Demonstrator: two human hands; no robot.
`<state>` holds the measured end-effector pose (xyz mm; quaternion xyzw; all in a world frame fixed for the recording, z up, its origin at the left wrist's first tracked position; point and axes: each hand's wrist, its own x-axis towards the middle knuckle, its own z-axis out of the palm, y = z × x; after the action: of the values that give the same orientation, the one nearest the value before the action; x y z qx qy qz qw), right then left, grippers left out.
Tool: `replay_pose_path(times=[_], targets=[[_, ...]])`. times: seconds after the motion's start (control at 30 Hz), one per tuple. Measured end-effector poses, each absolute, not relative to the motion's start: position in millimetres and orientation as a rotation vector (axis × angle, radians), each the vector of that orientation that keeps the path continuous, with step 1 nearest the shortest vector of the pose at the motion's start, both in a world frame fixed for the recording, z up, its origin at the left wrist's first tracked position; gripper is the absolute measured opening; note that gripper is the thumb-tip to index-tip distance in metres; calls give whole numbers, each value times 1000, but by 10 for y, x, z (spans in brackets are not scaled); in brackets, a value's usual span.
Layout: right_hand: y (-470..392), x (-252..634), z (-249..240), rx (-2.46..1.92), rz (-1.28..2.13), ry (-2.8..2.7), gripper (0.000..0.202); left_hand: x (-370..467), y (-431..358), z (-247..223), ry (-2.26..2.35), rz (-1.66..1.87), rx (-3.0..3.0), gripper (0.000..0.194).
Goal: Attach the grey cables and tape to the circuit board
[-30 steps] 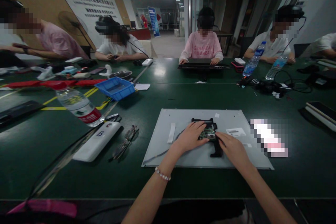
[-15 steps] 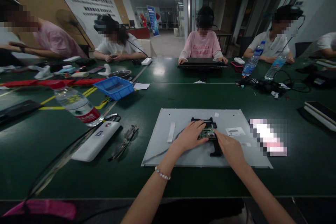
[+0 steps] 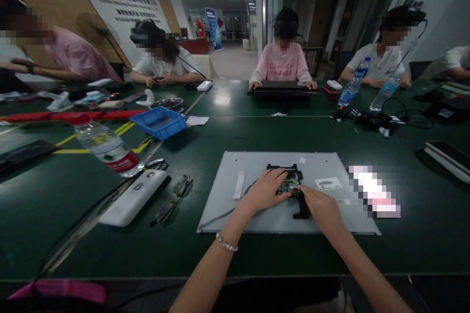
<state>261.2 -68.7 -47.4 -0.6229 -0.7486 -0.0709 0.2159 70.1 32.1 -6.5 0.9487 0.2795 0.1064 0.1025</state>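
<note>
A grey flat metal-backed panel (image 3: 220,190) lies on the table in front of me. On its middle sits a black bracket (image 3: 301,208) with a green circuit board (image 3: 284,187). My left hand (image 3: 266,188) rests over the left part of the board and bracket, fingers stretched out and thumb apart. At the board's right edge, my right hand (image 3: 323,208) has its fingers drawn together in a pinch. Whatever is between those fingertips is hidden. From under my left hand a thin grey cable (image 3: 223,215) runs to the panel's lower left.
Left of the panel lie folded glasses (image 3: 174,200), a white power bank (image 3: 134,198) and a tilted water bottle (image 3: 110,149). A blue tray (image 3: 159,124) stands farther back. A blurred-out phone-shaped object (image 3: 374,190) is at right. Several people sit across the table.
My right fingertips have shifted slightly down along the board's right edge. My left hand stays in place on the board.
</note>
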Motion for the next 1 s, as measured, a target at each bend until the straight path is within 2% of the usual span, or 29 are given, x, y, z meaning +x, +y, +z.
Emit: replay_pose_path(times=[0.33, 0.6, 1.0], targets=[[-695, 2627, -464, -1823, -280, -2044, 38, 702, 330, -87, 822, 329, 2791, 58], [-655, 2604, -468, -1819, -190, -2035, 31, 745, 281, 90, 561, 332, 2797, 36], [-660, 2629, -528, -1746, -166, -2039, 38, 709, 295, 165, 574, 448, 2802, 31]])
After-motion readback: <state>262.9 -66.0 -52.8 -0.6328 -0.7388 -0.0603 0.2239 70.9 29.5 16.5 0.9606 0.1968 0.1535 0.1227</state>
